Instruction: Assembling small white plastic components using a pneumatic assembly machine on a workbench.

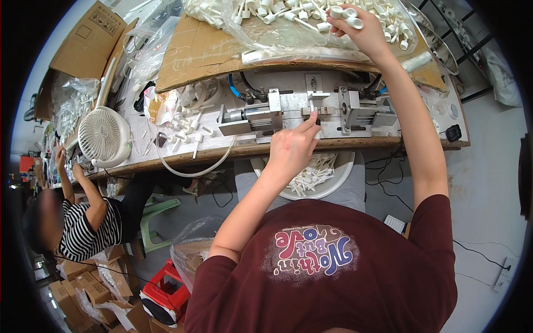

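Colourful lettering is printed on the maroon shirt (313, 255) up close. Past it, a white bowl (351, 171) of slim white pieces (313, 175) is tucked partly under the bench edge (250, 141). The metal fixture (328, 110) is touched by the left hand's (291, 150) index finger; whether anything's gripped underneath can't be told. Leftward, a looped hose (194, 173) and fan (104, 133) are parked. Farther out, cup-ended white parts (345, 15) are pinched in the right hand's (366, 34) fingertips, by the heaped pile (272, 10). Print is carried on the carton (89, 33) too.
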